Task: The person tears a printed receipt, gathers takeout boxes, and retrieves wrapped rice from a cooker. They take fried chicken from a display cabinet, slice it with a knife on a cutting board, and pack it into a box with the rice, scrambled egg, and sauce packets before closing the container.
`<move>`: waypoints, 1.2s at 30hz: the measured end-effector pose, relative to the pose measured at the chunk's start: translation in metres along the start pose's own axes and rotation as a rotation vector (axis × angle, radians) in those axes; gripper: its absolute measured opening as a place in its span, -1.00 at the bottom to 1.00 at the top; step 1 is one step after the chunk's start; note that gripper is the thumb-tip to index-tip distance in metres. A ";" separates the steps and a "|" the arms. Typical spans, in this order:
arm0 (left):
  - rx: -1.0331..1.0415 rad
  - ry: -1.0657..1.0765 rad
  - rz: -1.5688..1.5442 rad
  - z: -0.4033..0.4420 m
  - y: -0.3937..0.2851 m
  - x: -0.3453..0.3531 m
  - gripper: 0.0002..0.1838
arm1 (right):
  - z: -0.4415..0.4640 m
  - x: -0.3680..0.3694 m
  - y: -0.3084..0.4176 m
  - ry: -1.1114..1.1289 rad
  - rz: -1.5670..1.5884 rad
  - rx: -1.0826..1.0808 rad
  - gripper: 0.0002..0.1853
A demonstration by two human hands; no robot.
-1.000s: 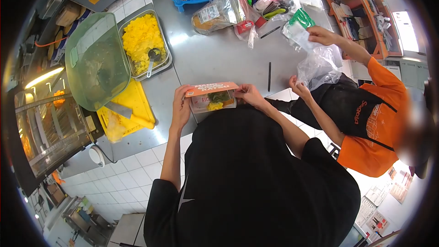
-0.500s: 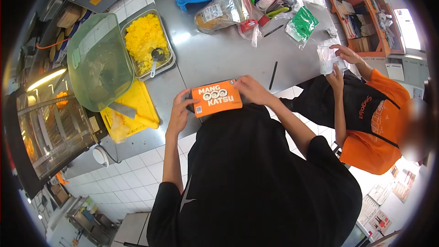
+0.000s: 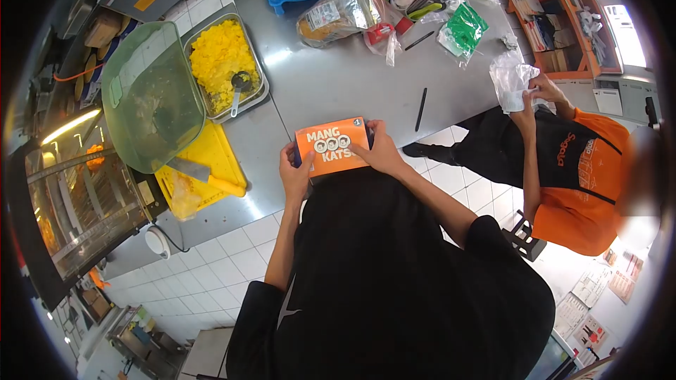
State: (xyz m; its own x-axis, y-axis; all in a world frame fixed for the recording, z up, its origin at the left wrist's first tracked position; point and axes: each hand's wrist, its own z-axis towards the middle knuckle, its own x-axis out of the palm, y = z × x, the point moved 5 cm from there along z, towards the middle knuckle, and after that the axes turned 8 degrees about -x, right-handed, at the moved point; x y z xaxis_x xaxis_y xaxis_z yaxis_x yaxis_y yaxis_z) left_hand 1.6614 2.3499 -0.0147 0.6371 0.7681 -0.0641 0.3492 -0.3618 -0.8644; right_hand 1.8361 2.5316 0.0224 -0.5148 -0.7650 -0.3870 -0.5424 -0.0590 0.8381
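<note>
An orange box (image 3: 325, 160) with a printed lid, its cover down, lies at the near edge of the steel table (image 3: 310, 84). My left hand (image 3: 296, 171) grips its left side, thumb on top. Around its right side my right hand (image 3: 381, 151) is wrapped, with the thumb on the lid. The food inside is hidden by the lid. Beyond, to the left, a metal tray (image 3: 259, 96) holds yellow food (image 3: 217, 53) and a black scoop (image 3: 240, 82).
A green plastic cover (image 3: 151, 98) and a knife (image 3: 204, 174) on a yellow board (image 3: 201, 193) are left. Pens (image 3: 421, 109), a green packet (image 3: 465, 30) and a bagged item (image 3: 327, 20) lie beyond. At right, a co-worker (image 3: 577, 169) holds clear plastic (image 3: 510, 84).
The box lid has come down over the food, and both my hands have closed in around the box's sides. The co-worker has let go of the green packet and moved the clear plastic rightward.
</note>
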 end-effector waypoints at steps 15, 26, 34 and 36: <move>0.094 0.086 0.362 -0.004 -0.010 -0.011 -0.52 | -0.006 -0.016 0.019 -0.229 -0.049 0.043 -0.10; 0.201 0.092 0.625 -0.006 -0.015 -0.002 -0.52 | -0.010 0.026 0.008 -0.299 -0.707 -0.111 -0.49; 0.172 0.079 0.812 -0.003 0.002 -0.005 -0.50 | -0.009 0.027 0.008 -0.176 -0.592 -0.089 -0.27; 0.332 -0.021 0.845 -0.008 -0.018 -0.005 -0.44 | -0.018 0.018 0.027 -0.303 -0.684 -0.351 -0.20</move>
State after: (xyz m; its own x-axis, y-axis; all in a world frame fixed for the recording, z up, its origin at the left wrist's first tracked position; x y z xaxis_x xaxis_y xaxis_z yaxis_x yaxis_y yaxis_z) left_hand 1.6572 2.3482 0.0055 0.5772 0.3270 -0.7483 -0.4466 -0.6408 -0.6245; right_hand 1.8237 2.5047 0.0448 -0.3301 -0.2845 -0.9001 -0.5875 -0.6844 0.4318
